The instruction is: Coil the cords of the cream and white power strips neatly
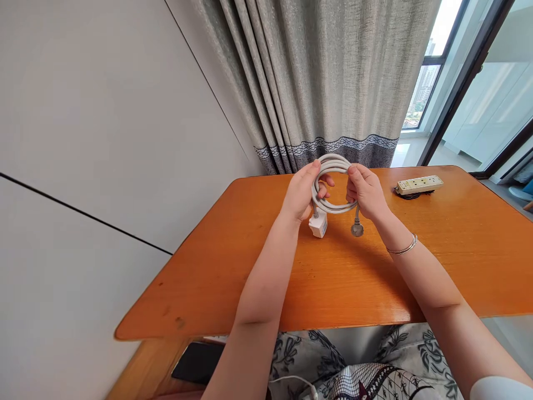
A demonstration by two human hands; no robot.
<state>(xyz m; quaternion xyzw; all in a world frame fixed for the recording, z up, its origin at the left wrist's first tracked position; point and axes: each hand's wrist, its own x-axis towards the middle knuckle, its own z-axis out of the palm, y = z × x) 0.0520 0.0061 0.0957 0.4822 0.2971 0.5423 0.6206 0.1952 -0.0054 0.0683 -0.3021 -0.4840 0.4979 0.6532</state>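
Observation:
Between my hands is a grey-white power cord (334, 209), wound into a round coil of several loops and raised above the table. My left hand (302, 189) grips the coil's left side, thumb on top and fingers curling through the loop. On the right side, my right hand (366, 191) pinches the loops between thumb and bent fingers. A white block-shaped socket end (318, 224) hangs below my left hand. The cord's grey round plug (357, 228) dangles beneath my right hand.
A cream power strip (418, 185) with a dark cord under it lies at the back right of the wooden table (216, 272). Behind the table hangs a grey curtain (341, 72). A dark phone-like slab (197, 362) rests below the front edge, left of my lap.

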